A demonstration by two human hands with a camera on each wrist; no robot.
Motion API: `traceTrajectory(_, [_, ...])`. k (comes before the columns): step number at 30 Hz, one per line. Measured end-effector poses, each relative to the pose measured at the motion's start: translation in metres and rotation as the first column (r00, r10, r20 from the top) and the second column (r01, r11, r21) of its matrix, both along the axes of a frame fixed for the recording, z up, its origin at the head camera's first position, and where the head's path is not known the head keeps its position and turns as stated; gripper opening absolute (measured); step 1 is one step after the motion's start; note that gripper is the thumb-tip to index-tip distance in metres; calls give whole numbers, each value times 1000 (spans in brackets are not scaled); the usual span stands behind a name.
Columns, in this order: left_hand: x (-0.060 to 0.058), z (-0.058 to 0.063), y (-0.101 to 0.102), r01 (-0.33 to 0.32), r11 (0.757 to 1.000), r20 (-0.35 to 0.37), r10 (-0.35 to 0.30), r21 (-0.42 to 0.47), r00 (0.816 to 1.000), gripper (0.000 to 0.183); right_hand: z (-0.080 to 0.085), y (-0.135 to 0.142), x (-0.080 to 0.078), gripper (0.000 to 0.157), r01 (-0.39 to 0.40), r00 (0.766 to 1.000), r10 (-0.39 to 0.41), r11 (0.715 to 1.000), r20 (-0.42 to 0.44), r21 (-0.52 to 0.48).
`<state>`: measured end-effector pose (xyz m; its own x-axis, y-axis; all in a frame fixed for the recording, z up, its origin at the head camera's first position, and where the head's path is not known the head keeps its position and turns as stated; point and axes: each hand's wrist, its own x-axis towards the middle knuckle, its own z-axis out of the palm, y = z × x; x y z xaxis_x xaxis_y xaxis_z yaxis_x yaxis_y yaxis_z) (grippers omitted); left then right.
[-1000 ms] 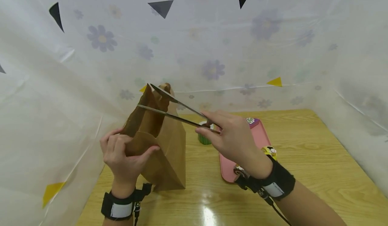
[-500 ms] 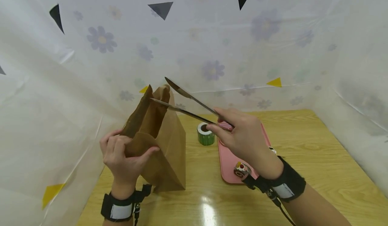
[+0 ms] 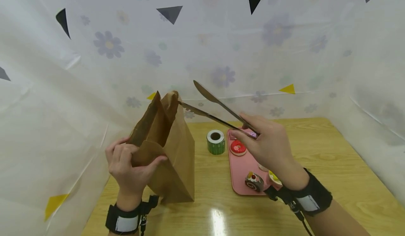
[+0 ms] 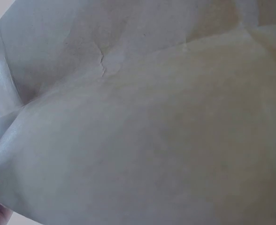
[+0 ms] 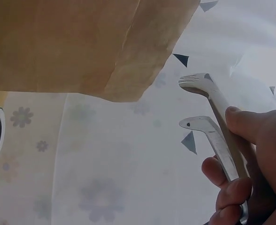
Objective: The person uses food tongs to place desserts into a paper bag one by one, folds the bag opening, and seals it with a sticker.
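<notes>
My left hand [image 3: 133, 167] grips the near rim of an upright brown paper bag [image 3: 177, 165], its thumb outside and fingers over the edge. The bag's mouth gapes upward; what lies inside is hidden. Paper [image 4: 142, 131] fills the left wrist view. In my right hand [image 3: 269, 142] is a pair of metal tongs [image 3: 218, 107], arms spread, with nothing between the tips. One tip overlaps the bag's right edge in the head view. The right wrist view shows thumb and fingers around the tongs [image 5: 222, 145]. Below this hand lies a pink tray [image 3: 240, 174].
The tray bears a red-iced toy donut [image 3: 238, 147], a chocolate roll cake [image 3: 254, 182] and a yellow-topped piece [image 3: 274, 177] partly behind the wrist. A roll of green labels [image 3: 216, 142] stands between bag and tray. Patterned white sheeting [image 3: 202, 53] surrounds the wooden table [image 3: 332, 165].
The right hand has drawn the tongs rightward, away from the bag's mouth, uncovering the label roll and more of the tray. The left hand still holds the bag in place.
</notes>
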<state>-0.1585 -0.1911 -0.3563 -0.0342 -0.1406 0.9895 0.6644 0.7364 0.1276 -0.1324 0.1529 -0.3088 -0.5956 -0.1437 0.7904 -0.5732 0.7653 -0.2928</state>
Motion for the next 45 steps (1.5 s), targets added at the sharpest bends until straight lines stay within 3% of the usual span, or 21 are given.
traceTrajectory(11, [0, 3, 0, -2, 1000, 1, 2, -10, 1000, 84, -13, 25, 1, 53, 90, 993, -90, 996, 76, -4])
traceTrajectory(28, [0, 1, 0, -15, 1000, -4, 15, 2, 1000, 85, -44, 62, 4, 50, 193, 964, -197, 980, 180, 40])
traceTrajectory(38, [0, 2, 0, -17, 1000, -6, 18, 9, 1000, 86, -66, 84, 5, 51, 256, 925, -274, 961, 264, 102])
traceTrajectory(45, [0, 1, 1, -17, 1000, -9, 17, 8, 1000, 86, -77, 99, -3, 56, 279, 859, -318, 948, 400, 154])
